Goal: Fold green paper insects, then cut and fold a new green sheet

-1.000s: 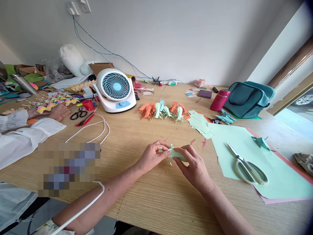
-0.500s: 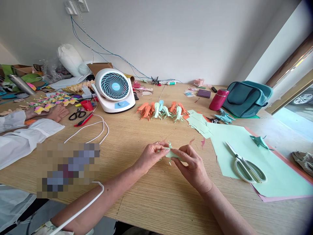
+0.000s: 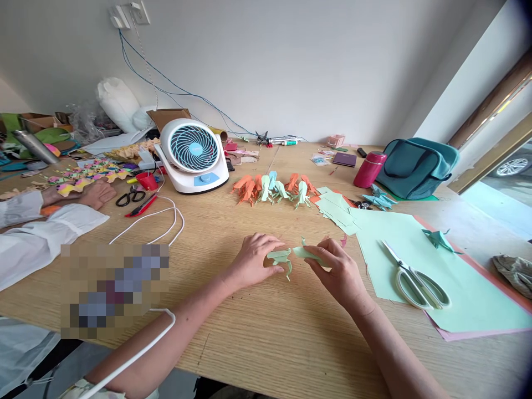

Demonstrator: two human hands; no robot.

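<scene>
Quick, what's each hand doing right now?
Left hand: closed on a green paper figure.
Right hand: closed on another green paper piece.

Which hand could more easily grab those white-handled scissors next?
Probably the right hand: the white-handled scissors lie on the pale green paper sheet on its side, though it holds a folded green paper piece.

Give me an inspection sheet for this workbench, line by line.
Surface: light wooden table.
Job's things: folded green paper, held between both hands.
Clutter: row of paper figures, scissors on green sheet, fan, red flask, teal bag.
Hands: left hand and right hand pinch the paper with their fingers.
Cables: white cable looped beside the fan; blue wires on the wall.
Surroundings: another person's sleeve at left; white wall behind.
</scene>
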